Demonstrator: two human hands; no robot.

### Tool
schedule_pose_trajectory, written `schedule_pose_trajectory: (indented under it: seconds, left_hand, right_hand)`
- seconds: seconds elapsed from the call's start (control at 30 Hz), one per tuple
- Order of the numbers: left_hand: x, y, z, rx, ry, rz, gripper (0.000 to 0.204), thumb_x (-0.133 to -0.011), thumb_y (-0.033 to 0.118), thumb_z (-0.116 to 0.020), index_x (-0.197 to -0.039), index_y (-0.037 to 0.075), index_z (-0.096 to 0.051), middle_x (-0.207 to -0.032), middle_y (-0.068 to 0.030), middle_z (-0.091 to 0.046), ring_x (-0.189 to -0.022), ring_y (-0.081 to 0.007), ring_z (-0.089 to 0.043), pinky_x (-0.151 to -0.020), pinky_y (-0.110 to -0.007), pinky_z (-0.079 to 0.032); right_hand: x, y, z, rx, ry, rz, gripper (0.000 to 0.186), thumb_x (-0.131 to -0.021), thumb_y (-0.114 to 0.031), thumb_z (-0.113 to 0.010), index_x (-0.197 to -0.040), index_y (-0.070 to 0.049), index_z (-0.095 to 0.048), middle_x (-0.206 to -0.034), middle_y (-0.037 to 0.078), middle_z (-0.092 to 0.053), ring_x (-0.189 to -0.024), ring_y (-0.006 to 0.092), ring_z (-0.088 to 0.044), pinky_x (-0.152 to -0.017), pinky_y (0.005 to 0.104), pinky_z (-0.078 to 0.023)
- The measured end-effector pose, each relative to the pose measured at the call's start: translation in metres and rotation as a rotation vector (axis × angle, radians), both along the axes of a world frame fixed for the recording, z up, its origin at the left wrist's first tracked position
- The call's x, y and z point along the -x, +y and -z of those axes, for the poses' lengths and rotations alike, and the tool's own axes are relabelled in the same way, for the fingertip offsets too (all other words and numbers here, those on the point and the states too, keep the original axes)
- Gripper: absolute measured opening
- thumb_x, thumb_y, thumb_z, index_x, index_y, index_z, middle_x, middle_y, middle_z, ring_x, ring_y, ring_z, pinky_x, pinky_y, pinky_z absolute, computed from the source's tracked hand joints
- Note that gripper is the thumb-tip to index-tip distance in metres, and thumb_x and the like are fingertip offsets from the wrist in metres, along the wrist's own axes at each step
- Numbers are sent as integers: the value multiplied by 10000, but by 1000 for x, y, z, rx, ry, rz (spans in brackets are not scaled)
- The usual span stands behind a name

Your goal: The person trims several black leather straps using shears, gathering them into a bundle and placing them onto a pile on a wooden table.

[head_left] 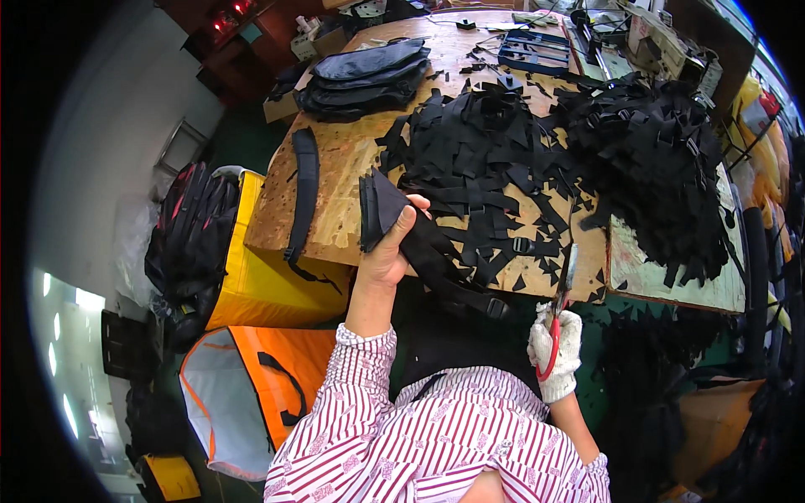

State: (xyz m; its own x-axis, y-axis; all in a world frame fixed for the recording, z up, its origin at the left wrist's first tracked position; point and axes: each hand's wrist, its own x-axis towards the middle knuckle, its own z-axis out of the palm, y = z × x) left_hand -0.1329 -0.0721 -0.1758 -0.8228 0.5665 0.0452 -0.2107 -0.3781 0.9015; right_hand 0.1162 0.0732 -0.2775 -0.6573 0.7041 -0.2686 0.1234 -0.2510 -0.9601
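Observation:
My left hand (392,243), bare, grips a black strap piece (377,210) with a triangular fabric end and a dangling webbing strap with a buckle (495,307), raised at the near edge of the wooden table (268,210). My right hand (553,352), in a white knitted glove, holds scissors (560,302) with red handles, blades pointing up toward the table's edge. Around them lie many cut black webbing strips (461,142) and small triangular offcuts. A padded black strap (303,184) lies left of my left hand.
A stack of black bags (360,71) lies at the back left, a blue rack (533,52) at the back. A heap of black straps (637,159) covers the right. Below left are a yellow container (277,285) with black backpacks (189,235) and an open orange bag (264,352).

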Motion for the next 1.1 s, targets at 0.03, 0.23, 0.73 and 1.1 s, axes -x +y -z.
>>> schedule_pose_trajectory:
  seconds: [0.03, 0.23, 0.73, 1.1]
  left_hand:
    - [-2, 1, 0, -1, -1, -1, 282, -802, 262, -725, -967, 65, -609, -898, -33, -577, -881, -156, -567, -792, -295, -476]
    - [-11, 4, 1, -83, -46, 86, 246, -794, 234, -734, -930, 72, -609, -910, -45, -591, -865, -171, -585, -788, -304, -482]
    - [62, -37, 21, 171, 729, -234, 431, -842, -40, -573, -1245, -3, -425, -1200, -141, -534, -1105, -222, -547, -938, -315, -440]
    - [96, 40, 65, 767, 1100, -53, 431, -671, 36, -690, -1078, -13, -556, -1020, -235, -602, -1032, -388, -553, -838, -370, -457]
  right_hand:
    - [0, 0, 0, -1, -1, -1, 365, -751, -8, -648, -1006, -73, -395, -794, 44, -540, -553, 87, -522, -482, 221, -450]
    - [-1, -5, -4, -1, 22, -11, 388, -746, -15, -672, -1018, -55, -398, -814, 48, -551, -592, 80, -528, -544, 214, -459]
    - [-4, -4, 2, -89, 61, 54, 270, -795, -8, -569, -990, -87, -401, -640, 35, -482, -399, 104, -453, -337, 220, -360]
    - [-7, 0, 12, -208, 89, 26, 278, -797, -11, -567, -990, -83, -380, -657, 37, -479, -411, 100, -448, -348, 217, -364]
